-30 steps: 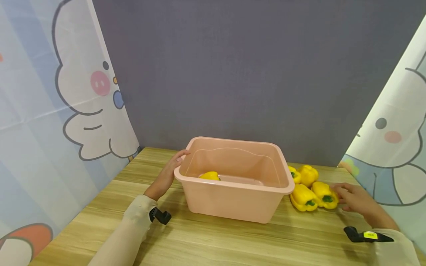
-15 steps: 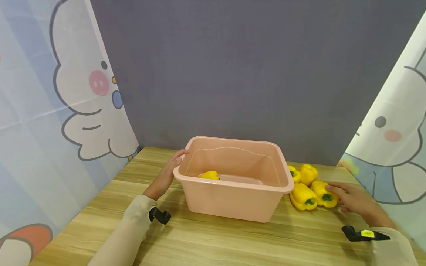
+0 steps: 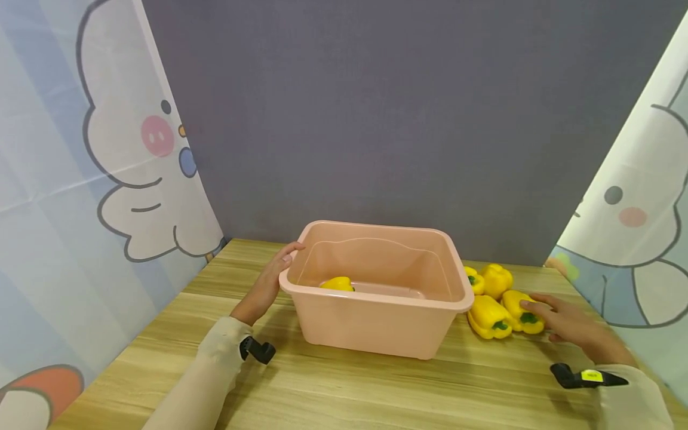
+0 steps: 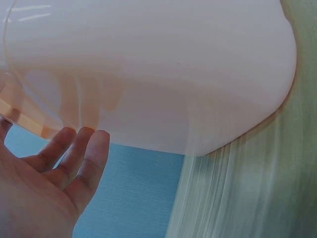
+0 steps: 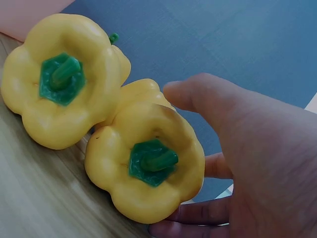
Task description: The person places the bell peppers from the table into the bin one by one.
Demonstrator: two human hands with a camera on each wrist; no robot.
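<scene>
A pink plastic tub (image 3: 371,325) stands on the wooden table, with one yellow bell pepper (image 3: 337,283) lying inside at its left. My left hand (image 3: 269,283) holds the tub's left rim; in the left wrist view several fingertips (image 4: 101,141) press its outer wall. Right of the tub lies a cluster of yellow bell peppers with green stems. My right hand (image 3: 572,322) is around the rightmost bell pepper (image 5: 114,168), thumb over its top and fingers at its far side and underneath. Another bell pepper (image 3: 489,316) touches it on the left.
Two more bell peppers (image 3: 497,280) sit behind the front pair, close against the tub's right side. A grey panel (image 3: 376,119) rises behind the table (image 3: 344,388). Printed cartoon curtains (image 3: 48,197) flank both sides.
My right hand has moved slightly left, onto the rightmost bell pepper, and its thumb now lies over the top. The left hand and the tub have stayed in place.
</scene>
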